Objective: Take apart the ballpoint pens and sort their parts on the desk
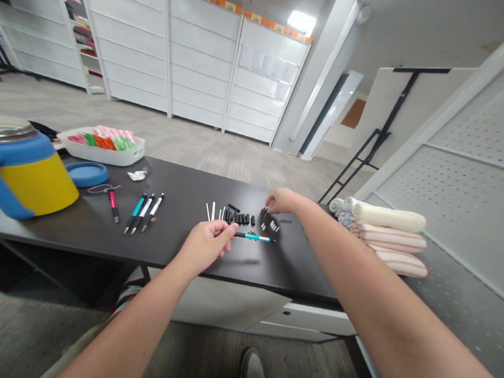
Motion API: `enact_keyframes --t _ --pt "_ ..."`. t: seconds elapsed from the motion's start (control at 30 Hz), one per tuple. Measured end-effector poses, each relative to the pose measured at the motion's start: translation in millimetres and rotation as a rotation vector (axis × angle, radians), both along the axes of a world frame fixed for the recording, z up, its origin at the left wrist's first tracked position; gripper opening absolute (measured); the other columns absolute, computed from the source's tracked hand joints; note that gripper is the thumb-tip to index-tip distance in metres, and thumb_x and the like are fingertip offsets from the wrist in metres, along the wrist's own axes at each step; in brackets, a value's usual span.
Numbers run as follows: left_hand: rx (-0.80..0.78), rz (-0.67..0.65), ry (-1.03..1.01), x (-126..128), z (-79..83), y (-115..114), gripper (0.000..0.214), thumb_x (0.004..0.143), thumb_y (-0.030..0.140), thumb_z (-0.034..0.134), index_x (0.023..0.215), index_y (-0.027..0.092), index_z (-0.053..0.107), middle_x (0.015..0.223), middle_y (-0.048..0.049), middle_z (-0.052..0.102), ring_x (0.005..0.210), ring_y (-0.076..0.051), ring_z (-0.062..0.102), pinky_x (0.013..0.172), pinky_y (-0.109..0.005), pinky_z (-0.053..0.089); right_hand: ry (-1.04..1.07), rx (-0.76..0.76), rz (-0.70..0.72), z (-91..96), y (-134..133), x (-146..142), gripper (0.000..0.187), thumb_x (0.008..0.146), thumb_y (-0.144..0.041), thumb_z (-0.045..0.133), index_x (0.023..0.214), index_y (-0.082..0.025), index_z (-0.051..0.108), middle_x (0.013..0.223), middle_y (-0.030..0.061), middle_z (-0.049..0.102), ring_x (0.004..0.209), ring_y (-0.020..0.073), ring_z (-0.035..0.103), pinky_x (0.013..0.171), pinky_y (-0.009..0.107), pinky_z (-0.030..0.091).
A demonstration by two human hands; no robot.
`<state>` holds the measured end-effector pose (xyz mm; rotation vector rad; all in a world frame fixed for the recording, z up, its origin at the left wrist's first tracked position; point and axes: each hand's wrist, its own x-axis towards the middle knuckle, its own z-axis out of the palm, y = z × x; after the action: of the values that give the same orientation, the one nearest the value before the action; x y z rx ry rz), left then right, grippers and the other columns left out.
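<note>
My left hand is closed around one end of a teal and black pen, holding it level just above the black table. My right hand reaches farther back and pinches a small part among the loose pen parts, which include black caps, white tubes and small springs. What the right fingers hold is too small to name. Three assembled pens and a pink pen lie to the left.
A blue and yellow jug stands at the left with its blue lid beside it. A white tray of coloured items sits behind. Rolled towels are stacked at the right. My shoe shows below.
</note>
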<state>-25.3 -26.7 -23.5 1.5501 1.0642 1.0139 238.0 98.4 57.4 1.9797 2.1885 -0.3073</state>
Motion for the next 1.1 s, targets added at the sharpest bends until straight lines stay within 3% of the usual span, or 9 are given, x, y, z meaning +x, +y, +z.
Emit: enact_keyframes --t 0.13,0.2,0.3,0.4,0.47,0.53,0.6,0.8,1.1 --pt "-0.008 0.001 0.008 0 3.0 -1 0.05 0.093 0.065 0.059 0.078 0.019 0.07 0.061 -0.0001 0.066 0.048 -0.012 0.054 0.049 -0.023 0.038 0.163 0.185 -0.027 4.0 -37 18 0.035 0.088 -0.019 0.067 0.123 -0.018 0.072 0.111 0.0068 0.079 0.094 0.0168 0.074 0.082 0.023 0.054" --pt "-0.012 -0.001 0.014 0 4.3 -1 0.049 0.092 0.065 0.059 0.078 0.019 0.07 0.061 -0.0006 0.066 0.048 -0.013 0.054 0.049 -0.023 0.038 0.484 0.364 -0.061 -1.9 -68 22 0.027 0.095 -0.031 0.064 0.116 -0.018 0.072 0.105 0.0073 0.079 0.088 0.0181 0.074 0.077 0.026 0.055" --pt "-0.013 -0.006 0.029 1 4.6 -2 0.048 0.092 0.064 0.06 0.079 0.019 0.07 0.062 -0.0007 0.067 0.049 -0.013 0.054 0.049 -0.023 0.038 0.761 0.447 -0.077 -21.6 -123 17 0.037 0.101 -0.052 0.053 0.11 -0.022 0.072 0.096 0.006 0.078 0.075 0.0182 0.072 0.068 0.028 0.054" --pt "0.007 -0.019 0.053 1 4.2 -5 0.045 0.093 0.062 0.061 0.079 0.019 0.068 0.065 -0.0004 0.067 0.051 -0.012 0.054 0.052 -0.023 0.039 0.824 0.434 -0.052 -46.8 -166 6 0.04 0.101 -0.057 0.051 0.111 -0.024 0.073 0.094 0.0043 0.077 0.072 0.017 0.069 0.067 0.028 0.051" --pt "0.037 -0.046 0.086 2 5.4 -6 0.043 0.094 0.059 0.062 0.079 0.019 0.067 0.068 -0.0004 0.068 0.052 -0.011 0.054 0.053 -0.022 0.04 0.973 0.252 -0.073 -61.3 -182 1 0.042 0.101 -0.057 0.05 0.115 -0.023 0.07 0.095 0.0036 0.076 0.065 0.0149 0.065 0.06 0.026 0.049" --pt "0.06 -0.077 0.134 3 8.0 -8 0.04 0.094 0.057 0.063 0.08 0.019 0.068 0.071 -0.0008 0.07 0.054 -0.011 0.055 0.055 -0.022 0.041 1.084 0.096 -0.078 -71.5 -188 1 0.041 0.1 -0.057 0.053 0.111 -0.021 0.07 0.089 0.0029 0.074 0.06 0.013 0.06 0.054 0.024 0.044" --pt "0.066 -0.099 0.191 5 11.0 -9 0.037 0.093 0.055 0.064 0.085 0.019 0.07 0.073 -0.0011 0.071 0.056 -0.012 0.057 0.056 -0.023 0.043 1.138 0.045 -0.065 -76.8 -188 5 0.041 0.099 -0.057 0.056 0.105 -0.019 0.07 0.078 0.0013 0.07 0.057 0.0114 0.054 0.052 0.023 0.04" --pt "0.082 -0.114 0.327 9 11.1 -11 0.036 0.091 0.054 0.067 0.098 0.02 0.075 0.077 -0.0022 0.075 0.06 -0.014 0.063 0.059 -0.024 0.049 1.319 0.033 -0.074 -78.7 -180 15 0.046 0.1 -0.062 0.054 0.094 -0.019 0.066 0.066 -0.0032 0.058 0.051 0.0081 0.04 0.048 0.022 0.029" --pt "0.049 -0.103 0.217 7 3.6 -9 0.037 0.087 0.048 0.074 0.107 0.017 0.076 0.086 -0.0063 0.079 0.068 -0.016 0.069 0.066 -0.026 0.056 1.299 0.081 -0.126 -87.5 -177 15 0.048 0.099 -0.064 0.053 0.095 -0.019 0.069 0.061 -0.0038 0.057 0.048 0.0088 0.04 0.046 0.022 0.028"
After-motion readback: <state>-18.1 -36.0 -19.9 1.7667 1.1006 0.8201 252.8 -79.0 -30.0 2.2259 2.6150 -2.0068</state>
